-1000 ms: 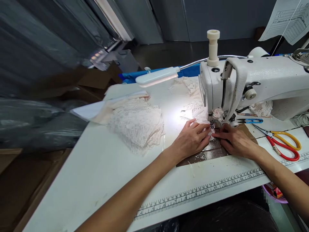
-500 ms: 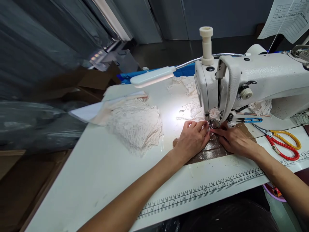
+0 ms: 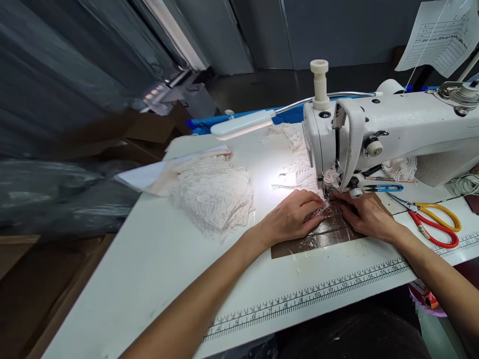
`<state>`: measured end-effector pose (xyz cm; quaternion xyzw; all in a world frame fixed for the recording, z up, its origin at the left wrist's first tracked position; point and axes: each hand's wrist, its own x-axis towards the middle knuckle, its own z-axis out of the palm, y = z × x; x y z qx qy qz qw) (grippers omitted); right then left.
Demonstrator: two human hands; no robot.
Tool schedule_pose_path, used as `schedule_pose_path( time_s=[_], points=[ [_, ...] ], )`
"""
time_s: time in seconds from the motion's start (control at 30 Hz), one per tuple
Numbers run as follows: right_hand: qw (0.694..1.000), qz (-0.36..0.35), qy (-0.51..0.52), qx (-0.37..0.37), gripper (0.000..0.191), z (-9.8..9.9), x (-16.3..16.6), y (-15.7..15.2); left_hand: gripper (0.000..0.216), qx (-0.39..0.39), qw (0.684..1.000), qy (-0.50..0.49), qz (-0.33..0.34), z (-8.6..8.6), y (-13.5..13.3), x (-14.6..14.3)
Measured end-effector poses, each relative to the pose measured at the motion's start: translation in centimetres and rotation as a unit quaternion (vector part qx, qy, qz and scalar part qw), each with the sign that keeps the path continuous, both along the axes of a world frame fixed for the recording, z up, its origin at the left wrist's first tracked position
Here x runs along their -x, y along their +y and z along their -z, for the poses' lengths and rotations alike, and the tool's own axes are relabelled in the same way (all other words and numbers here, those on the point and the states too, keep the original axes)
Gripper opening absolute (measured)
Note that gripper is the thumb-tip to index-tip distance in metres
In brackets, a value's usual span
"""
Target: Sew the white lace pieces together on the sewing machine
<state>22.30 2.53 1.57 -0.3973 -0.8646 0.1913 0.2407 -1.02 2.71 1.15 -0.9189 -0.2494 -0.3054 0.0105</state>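
Observation:
My left hand (image 3: 294, 215) rests left of the needle area, closed on a small piece of white lace (image 3: 317, 211) that shows between thumb and fingers. My right hand (image 3: 364, 215) is on the other side, its fingers bent and the index fingertip beside the presser foot (image 3: 327, 193); whatever it grips is hidden. Both hands lie over a brown plate (image 3: 325, 237) on the bed of the white sewing machine (image 3: 404, 117). A pale fabric rosette (image 3: 331, 177) hangs at the machine head just above. More lace (image 3: 299, 172) lies behind my left hand.
A pile of white lace (image 3: 213, 194) lies on the white table (image 3: 123, 279) at left. To the right are blue thread snips (image 3: 383, 188) and red-and-yellow-handled scissors (image 3: 436, 219). A lamp (image 3: 243, 124) lights the work. A printed ruler (image 3: 318, 296) runs along the front edge.
My left hand has shifted slightly left and opened a gap from the right hand, so lace shows under its fingers. My right fingertips have drawn back slightly. The view has shifted slightly.

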Motion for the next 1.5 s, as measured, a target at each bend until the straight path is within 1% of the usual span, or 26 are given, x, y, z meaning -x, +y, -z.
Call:
schedule_pose_path(
  time_s=[0.03, 0.1, 0.27, 0.33, 0.47, 0.53, 0.6, 0.7, 0.8, 0.93, 1.03, 1.27, 1.5],
  points=[
    [1.0, -0.001, 0.0, 0.001, 0.029, 0.0, 0.0, 0.0, 0.015, 0.005, 1.0, -0.002, 0.007, 0.1, 0.1, 0.1],
    [1.0, 0.001, 0.001, 0.0, 0.028, 0.0, 0.0, 0.0, 0.016, 0.012, 1.0, -0.013, 0.001, 0.4, 0.3, 0.1],
    [1.0, -0.005, -0.024, -0.003, 0.026, 0.1, 0.1, -0.4, 0.014, 0.07, 0.99, -0.096, -0.077, 0.4, 0.1, -0.6],
    [0.999, -0.02, -0.049, -0.007, 0.03, 0.2, 0.3, -0.6, 0.015, 0.065, 0.988, -0.104, -0.091, 0.3, 0.0, -1.0],
    [0.996, -0.051, -0.074, -0.025, 0.037, 0.5, 0.5, -0.7, 0.018, 0.035, 0.991, -0.079, -0.103, 0.5, -0.1, -1.2],
    [0.995, -0.058, -0.075, -0.028, 0.037, 0.6, 0.5, -0.7, 0.019, 0.012, 0.994, -0.055, -0.098, 0.7, -0.1, -1.2],
    [0.996, -0.064, -0.065, -0.024, 0.036, 0.6, 0.4, -0.6, 0.019, -0.01, 0.996, -0.03, -0.079, 0.8, -0.1, -0.9],
    [0.997, -0.073, -0.019, 0.006, 0.034, 0.3, -0.1, -0.3, 0.015, -0.014, 0.999, -0.011, -0.048, 0.9, -0.1, -0.6],
    [0.997, -0.049, 0.039, 0.041, 0.032, -0.1, -0.5, 0.1, 0.017, -0.005, 0.999, -0.007, -0.048, 1.0, -0.1, -0.4],
    [0.994, -0.007, 0.095, 0.044, 0.034, -0.4, -0.6, 0.4, 0.018, -0.027, 0.998, -0.02, -0.06, 1.2, -0.1, -0.5],
    [0.994, 0.009, 0.103, 0.044, 0.036, -0.4, -0.5, 0.4, 0.016, -0.044, 0.997, -0.027, -0.059, 1.2, -0.2, -0.7],
    [0.994, 0.032, 0.096, 0.041, 0.035, -0.3, -0.5, 0.3, 0.011, -0.085, 0.993, -0.034, -0.073, 0.9, -0.4, -0.9],
    [0.994, 0.021, 0.095, 0.045, 0.035, 0.0, -0.4, 0.4, 0.018, -0.066, 0.995, -0.011, -0.078, 1.3, -0.4, -0.9]
  ],
)
